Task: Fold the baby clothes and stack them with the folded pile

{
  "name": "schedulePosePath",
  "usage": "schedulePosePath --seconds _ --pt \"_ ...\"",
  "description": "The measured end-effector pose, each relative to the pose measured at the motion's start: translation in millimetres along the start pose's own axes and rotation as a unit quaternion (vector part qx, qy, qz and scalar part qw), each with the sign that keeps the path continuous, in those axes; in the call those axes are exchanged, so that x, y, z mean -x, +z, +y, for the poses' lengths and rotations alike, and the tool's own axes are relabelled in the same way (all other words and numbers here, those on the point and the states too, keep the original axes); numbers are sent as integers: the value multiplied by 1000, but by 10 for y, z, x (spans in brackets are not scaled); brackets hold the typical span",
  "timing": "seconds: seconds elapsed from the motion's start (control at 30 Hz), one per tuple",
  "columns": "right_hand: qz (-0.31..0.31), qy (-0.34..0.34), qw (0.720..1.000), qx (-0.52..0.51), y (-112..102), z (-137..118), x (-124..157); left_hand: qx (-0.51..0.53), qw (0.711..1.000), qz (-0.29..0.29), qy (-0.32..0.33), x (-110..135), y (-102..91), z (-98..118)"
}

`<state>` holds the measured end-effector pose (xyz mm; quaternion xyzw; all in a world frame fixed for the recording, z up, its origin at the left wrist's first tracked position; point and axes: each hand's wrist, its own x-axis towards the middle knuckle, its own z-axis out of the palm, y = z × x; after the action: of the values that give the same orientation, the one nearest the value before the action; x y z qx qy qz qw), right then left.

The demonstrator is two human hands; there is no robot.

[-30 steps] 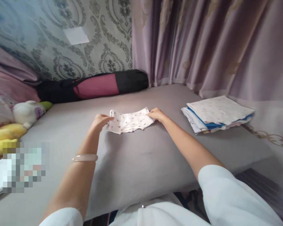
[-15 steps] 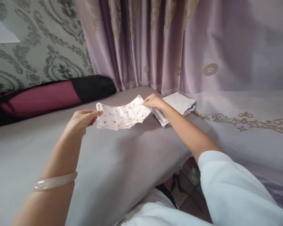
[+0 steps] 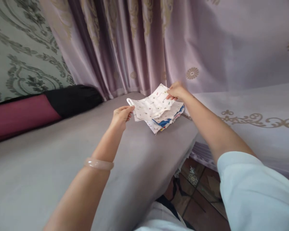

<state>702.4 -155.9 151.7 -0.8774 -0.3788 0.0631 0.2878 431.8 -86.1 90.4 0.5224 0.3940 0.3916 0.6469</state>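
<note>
I have the left hand point(image 3: 121, 118) at about 11 o'clock from the centre of my view, its thumb and fingers pinched on the near corner of a white printed cloth point(image 3: 150, 106). The right hand point(image 3: 178, 91) sits at about 1 o'clock, with its fingers point(image 3: 170, 96) closed on the cloth's far edge, so the two hands are apart with the cloth spanning between them. The cloth is held just over a stack of folded clothes point(image 3: 166, 120), its lower part touching the top of the pile, right at centre, with blue and white layers showing at the edge.

The stack rests on a grey mattress point(image 3: 62, 166). A jade bangle point(image 3: 98, 164) circles the left wrist at 7 o'clock, and a pale blue sleeve point(image 3: 252, 189) covers the right arm at 4 o'clock. A maroon and black bolster bag point(image 3: 45, 109) lies at 9 o'clock, lilac curtains point(image 3: 135, 41) hang at 12 o'clock, and brown floor tiles point(image 3: 197, 199) show at 5 o'clock.
</note>
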Motion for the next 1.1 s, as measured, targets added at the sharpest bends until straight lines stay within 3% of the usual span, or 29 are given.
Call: schedulePosePath --seconds 0.23,0.43,0.67,1.1 --pt "64 46 989 122 -215 295 -180 54 997 -26 -50 -147 645 -260" --pt "118 18 974 194 -249 405 -236 78 993 -33 -82 -169 918 -419" --pt "111 22 961 253 -124 508 -328 74 991 -24 -109 -169 1017 -592" --pt "67 33 968 238 193 725 -320 51 989 -43 -129 -133 900 -804"
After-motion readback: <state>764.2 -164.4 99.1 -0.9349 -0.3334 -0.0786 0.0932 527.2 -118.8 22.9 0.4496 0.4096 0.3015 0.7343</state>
